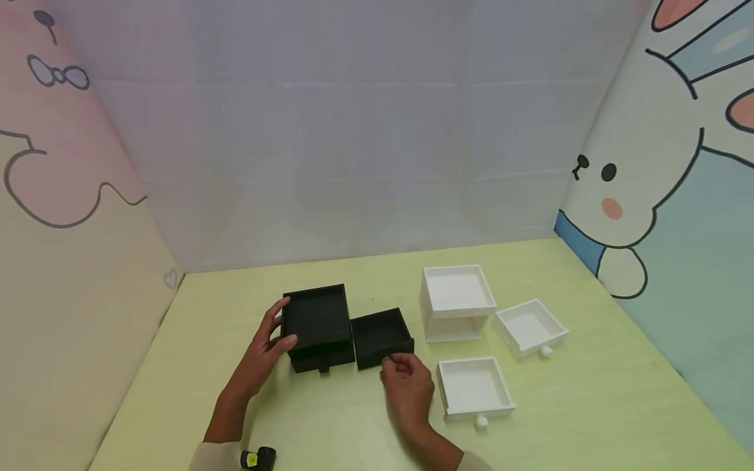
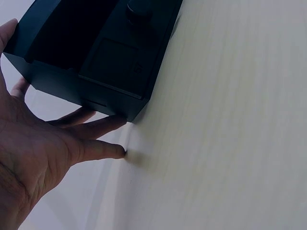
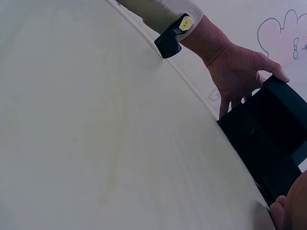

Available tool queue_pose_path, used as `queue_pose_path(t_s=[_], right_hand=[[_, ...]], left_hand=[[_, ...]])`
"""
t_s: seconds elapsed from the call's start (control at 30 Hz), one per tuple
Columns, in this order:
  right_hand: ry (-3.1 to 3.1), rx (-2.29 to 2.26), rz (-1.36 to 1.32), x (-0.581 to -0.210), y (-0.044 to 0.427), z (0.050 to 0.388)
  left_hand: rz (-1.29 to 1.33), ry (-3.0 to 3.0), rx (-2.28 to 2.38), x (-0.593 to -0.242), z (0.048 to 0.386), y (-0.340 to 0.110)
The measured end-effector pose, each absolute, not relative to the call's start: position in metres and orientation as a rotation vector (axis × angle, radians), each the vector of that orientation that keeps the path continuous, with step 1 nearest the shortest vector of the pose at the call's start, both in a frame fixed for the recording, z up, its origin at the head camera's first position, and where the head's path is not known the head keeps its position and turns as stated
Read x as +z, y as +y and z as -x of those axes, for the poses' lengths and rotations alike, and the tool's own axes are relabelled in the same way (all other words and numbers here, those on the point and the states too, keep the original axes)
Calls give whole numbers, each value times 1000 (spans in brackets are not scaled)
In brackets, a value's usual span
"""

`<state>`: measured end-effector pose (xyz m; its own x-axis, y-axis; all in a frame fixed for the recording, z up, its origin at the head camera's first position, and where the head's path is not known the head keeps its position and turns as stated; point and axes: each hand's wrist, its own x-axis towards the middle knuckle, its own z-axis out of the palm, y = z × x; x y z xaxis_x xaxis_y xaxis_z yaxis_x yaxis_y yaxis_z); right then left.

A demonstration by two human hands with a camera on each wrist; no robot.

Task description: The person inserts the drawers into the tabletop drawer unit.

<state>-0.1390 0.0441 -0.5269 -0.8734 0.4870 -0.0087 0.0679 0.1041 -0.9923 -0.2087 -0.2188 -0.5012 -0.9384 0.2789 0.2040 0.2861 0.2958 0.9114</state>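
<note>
A black box (image 1: 318,317) stands left of centre, its upper compartment open at the front and a knobbed drawer front (image 2: 115,62) closing the lower one. My left hand (image 1: 259,363) holds the box's left side, thumb on the top edge and fingers along the side; in the left wrist view the hand (image 2: 43,143) has its fingers against the side wall. Right beside the box lies a loose black drawer (image 1: 381,332). My right hand (image 1: 409,389) pinches the front of that drawer, where the knob is hidden by the fingers.
A white box (image 1: 456,291) with an open front stands to the right at the back. One white drawer (image 1: 530,325) lies right of it, another white drawer (image 1: 474,386) in front, both with round knobs. Printed walls surround the table (image 1: 318,425).
</note>
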Motion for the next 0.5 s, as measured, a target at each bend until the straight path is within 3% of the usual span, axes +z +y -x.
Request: queue_pose_path(t_s=[0.5], right_hand=[[-2088,1894,466,-525,44,137]], left_hand=[[565,-2518,-1779,-498,208,-220]])
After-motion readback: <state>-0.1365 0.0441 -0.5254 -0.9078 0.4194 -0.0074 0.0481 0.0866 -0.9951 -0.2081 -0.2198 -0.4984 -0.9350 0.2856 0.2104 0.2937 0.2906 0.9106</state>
